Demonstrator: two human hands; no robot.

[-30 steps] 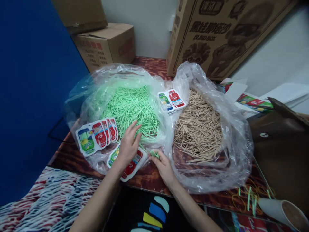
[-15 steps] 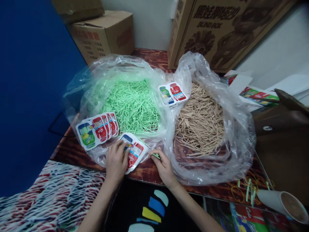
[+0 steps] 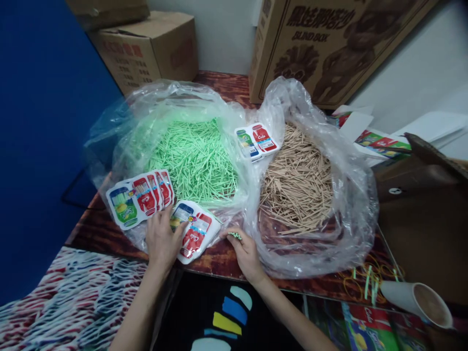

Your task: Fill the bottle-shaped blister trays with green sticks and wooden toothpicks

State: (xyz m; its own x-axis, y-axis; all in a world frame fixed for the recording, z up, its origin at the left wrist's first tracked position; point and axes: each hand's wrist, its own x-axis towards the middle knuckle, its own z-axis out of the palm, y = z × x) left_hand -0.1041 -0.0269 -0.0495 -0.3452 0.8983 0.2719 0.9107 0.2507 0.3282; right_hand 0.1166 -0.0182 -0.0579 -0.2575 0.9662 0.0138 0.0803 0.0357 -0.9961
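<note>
My left hand [image 3: 161,240] rests on a small stack of printed blister packs [image 3: 195,231] at the table's near edge, its fingers curled over the stack's left side. My right hand [image 3: 244,251] is closed on a small bundle of green sticks [image 3: 235,236] just to the right of that stack. Behind my hands lies a clear bag of loose green sticks [image 3: 193,158]. A second clear bag with tan sticks [image 3: 298,183] sits to its right.
A fanned row of packs [image 3: 137,197] lies left on the green bag; two more packs [image 3: 256,140] sit between the bags. Cardboard boxes [image 3: 146,46] and a large printed carton [image 3: 329,44] stand behind. A paper cup [image 3: 420,302] and rubber bands [image 3: 369,282] lie at right.
My left hand came back from the green stick pile onto the near stack of packs. My right hand stayed put with its green bundle.
</note>
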